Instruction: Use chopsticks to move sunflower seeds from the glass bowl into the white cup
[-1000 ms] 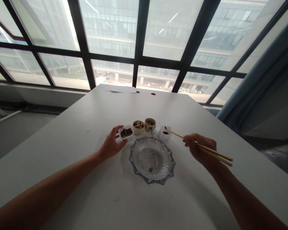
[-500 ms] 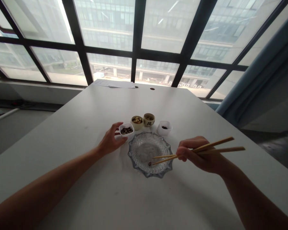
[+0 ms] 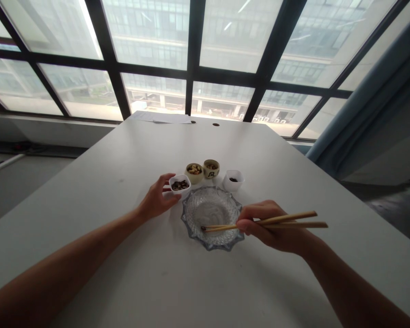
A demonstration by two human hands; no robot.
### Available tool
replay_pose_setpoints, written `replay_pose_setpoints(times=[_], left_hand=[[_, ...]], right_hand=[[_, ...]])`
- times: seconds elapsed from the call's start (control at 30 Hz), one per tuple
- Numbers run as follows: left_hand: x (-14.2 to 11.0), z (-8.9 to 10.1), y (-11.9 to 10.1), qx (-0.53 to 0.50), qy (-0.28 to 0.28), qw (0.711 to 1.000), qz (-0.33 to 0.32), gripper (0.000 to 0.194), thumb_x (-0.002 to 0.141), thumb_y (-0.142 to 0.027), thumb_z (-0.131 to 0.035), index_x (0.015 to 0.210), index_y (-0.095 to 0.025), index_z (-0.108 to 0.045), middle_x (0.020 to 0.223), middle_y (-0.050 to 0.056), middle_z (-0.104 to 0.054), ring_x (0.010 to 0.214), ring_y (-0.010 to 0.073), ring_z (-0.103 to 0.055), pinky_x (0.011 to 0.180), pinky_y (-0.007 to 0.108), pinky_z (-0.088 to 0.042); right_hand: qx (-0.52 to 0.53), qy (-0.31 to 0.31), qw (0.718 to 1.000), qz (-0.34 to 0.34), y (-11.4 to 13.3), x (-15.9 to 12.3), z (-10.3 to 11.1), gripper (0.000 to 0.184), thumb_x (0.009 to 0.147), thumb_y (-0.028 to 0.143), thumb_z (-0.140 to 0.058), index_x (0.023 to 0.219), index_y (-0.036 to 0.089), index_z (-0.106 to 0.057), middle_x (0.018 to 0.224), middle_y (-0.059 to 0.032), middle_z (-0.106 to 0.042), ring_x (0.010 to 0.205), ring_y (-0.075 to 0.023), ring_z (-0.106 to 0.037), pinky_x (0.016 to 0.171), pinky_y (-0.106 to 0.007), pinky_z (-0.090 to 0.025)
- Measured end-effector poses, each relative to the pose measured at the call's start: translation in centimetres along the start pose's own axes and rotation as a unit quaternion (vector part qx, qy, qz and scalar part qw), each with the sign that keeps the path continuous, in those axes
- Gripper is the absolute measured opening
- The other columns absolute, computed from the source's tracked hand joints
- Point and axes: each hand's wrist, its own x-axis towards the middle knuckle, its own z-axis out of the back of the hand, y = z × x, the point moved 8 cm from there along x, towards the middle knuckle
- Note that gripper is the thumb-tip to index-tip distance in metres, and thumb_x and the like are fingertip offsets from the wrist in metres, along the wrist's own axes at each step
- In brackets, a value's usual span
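Observation:
With its fingers wrapped round the side, my left hand (image 3: 159, 196) holds a small white square cup (image 3: 179, 192) containing dark seeds (image 3: 180, 185). My right hand (image 3: 268, 225) grips a pair of wooden chopsticks (image 3: 289, 220). Their tips are close together over the scalloped glass bowl (image 3: 212, 244), at one small dark seed (image 3: 203, 228). Whether the seed is pinched or only touched, I cannot tell. The bowl stands in front of me, between both hands.
Behind the bowl are a cream cup of nuts (image 3: 194, 178), a second cream cup with a dark mark (image 3: 212, 172), and another white cup (image 3: 233, 183) with dark contents. Papers (image 3: 160, 118) lie at the white table's (image 3: 150, 150) far edge, before the windows. A blue curtain (image 3: 355, 109) hangs at right.
My right hand has moved left, carrying the chopstick tips leftward across the bowl. The tips have come closer together, and the dark seed has moved left with them. My left hand stays at its cup.

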Motion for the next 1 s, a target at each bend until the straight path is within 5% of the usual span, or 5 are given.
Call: replay_pose_setpoints(times=[0.33, 0.83, 1.0], left_hand=[[0.0, -0.1, 0.0, -0.004, 0.001, 1.0, 0.001, 0.056, 0.077, -0.036, -0.072, 0.125, -0.02, -0.05, 0.112, 0.009, -0.068, 0.099, 0.022, -0.069, 0.081, 0.038, -0.064], [0.0, -0.1, 0.0, -0.007, -0.001, 1.0, -0.002, 0.055, 0.076, -0.035, -0.073, 0.124, -0.02, -0.052, 0.112, 0.01, -0.069, 0.098, 0.0226, -0.07, 0.08, 0.038, -0.064], [0.0, -0.2, 0.2, -0.005, -0.003, 1.0, -0.005, 0.055, 0.076, -0.035, -0.072, 0.124, -0.019, -0.052, 0.112, 0.01, -0.068, 0.099, 0.0227, -0.07, 0.081, 0.038, -0.064]], right_hand=[[0.072, -0.029, 0.996, -0.032, -1.4, 0.0, -0.1, 0.04, 0.101, 0.037, -0.05, 0.07, 0.015, -0.064, 0.057, -0.0039, -0.066, 0.048, -0.0118, -0.062, 0.048, -0.02, -0.047], [0.121, -0.077, 0.985, -0.097, -2.6, 0.1, -1.1, 0.046, 0.1, 0.046, -0.05, 0.069, 0.015, -0.062, 0.057, -0.0049, -0.065, 0.048, -0.0126, -0.061, 0.045, -0.021, -0.047], [0.114, -0.061, 0.99, -0.063, -1.7, 0.2, -1.0, 0.045, 0.101, 0.04, -0.048, 0.066, 0.015, -0.061, 0.054, -0.0037, -0.064, 0.045, -0.0111, -0.06, 0.044, -0.019, -0.045]])
